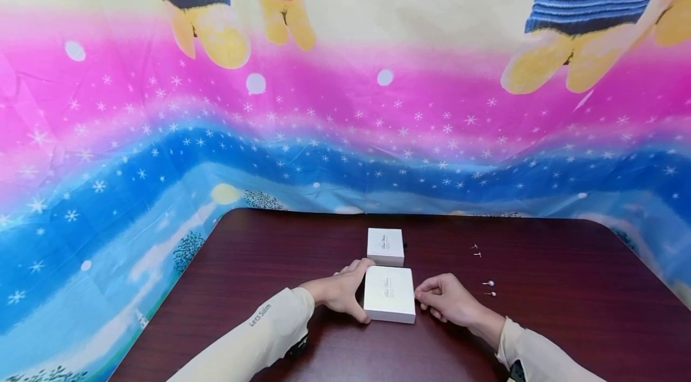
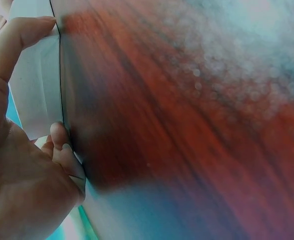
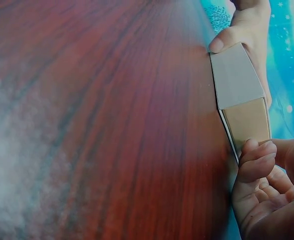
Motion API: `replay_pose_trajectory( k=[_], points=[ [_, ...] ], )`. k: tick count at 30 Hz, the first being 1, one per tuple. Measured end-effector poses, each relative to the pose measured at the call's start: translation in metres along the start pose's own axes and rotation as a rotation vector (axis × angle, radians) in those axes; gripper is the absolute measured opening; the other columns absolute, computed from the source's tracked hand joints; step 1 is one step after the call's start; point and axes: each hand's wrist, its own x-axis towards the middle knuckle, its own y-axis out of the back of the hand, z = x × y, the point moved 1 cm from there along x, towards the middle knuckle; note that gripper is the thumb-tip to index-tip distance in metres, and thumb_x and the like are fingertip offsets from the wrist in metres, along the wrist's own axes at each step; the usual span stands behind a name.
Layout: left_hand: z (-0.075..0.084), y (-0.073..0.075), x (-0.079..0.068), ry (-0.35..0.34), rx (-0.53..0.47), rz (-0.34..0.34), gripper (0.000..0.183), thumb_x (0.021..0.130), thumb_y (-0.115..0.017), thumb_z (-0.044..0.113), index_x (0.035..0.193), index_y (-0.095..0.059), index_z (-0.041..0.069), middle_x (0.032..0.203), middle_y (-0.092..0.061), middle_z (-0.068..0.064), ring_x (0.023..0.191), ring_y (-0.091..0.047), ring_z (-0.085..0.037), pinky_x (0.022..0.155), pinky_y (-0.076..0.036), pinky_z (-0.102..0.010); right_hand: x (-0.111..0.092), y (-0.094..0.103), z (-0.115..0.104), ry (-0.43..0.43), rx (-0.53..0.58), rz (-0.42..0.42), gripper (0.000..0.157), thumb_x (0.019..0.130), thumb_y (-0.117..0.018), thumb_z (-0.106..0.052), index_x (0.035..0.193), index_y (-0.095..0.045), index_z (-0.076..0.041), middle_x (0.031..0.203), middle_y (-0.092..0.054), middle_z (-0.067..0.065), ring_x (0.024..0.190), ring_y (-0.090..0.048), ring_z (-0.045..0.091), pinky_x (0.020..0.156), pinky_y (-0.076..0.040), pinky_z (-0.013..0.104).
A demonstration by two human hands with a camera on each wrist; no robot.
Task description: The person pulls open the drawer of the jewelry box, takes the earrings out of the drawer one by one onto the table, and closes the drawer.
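A flat white square box (image 1: 388, 292) with small printing on its lid lies on the dark red-brown table. My left hand (image 1: 342, 292) grips it from the left, thumb at the near edge and fingers toward the far side. In the left wrist view the left thumb (image 2: 34, 31) presses the box's pale side wall (image 2: 39, 80). At the right side, my right hand (image 1: 448, 299) pinches with thumb and forefinger at the box's edge; what lies between the fingertips is hidden. The right wrist view shows the box's beige end (image 3: 246, 122) beside the right fingers (image 3: 256, 160).
A second white box (image 1: 385, 244) stands just behind, a small dark bit at its right side. To the right lie two pearl-headed earrings (image 1: 489, 283) and two small stud-like pieces (image 1: 477, 254) farther back. A patterned cloth (image 1: 345, 130) hangs behind the table (image 1: 302, 238).
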Motion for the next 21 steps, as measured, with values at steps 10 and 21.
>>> replay_pose_trajectory(
  k=[10, 21],
  points=[
    [-0.0010, -0.0019, 0.0002, -0.003, -0.009, 0.004, 0.102, 0.061, -0.092, 0.026, 0.144, -0.033, 0.017, 0.131, -0.048, 0.000, 0.116, -0.047, -0.014, 0.098, -0.038, -0.032, -0.0001, -0.0016, 0.0007, -0.014, 0.016, -0.003, 0.019, 0.099, -0.060, -0.008, 0.102, -0.069, 0.008, 0.070, -0.062, 0.001, 0.049, -0.047, 0.005, 0.045, -0.039, 0.018],
    [0.0000, -0.0005, -0.0008, -0.002, -0.018, 0.006, 0.102, 0.061, -0.091, 0.026, 0.144, -0.033, 0.017, 0.129, -0.048, 0.000, 0.114, -0.046, -0.013, 0.097, -0.037, -0.031, 0.0006, -0.0023, 0.0013, -0.013, 0.016, -0.001, 0.018, 0.099, -0.060, -0.007, 0.102, -0.069, 0.008, 0.070, -0.062, 0.001, 0.049, -0.047, 0.005, 0.045, -0.039, 0.018]
  ],
)
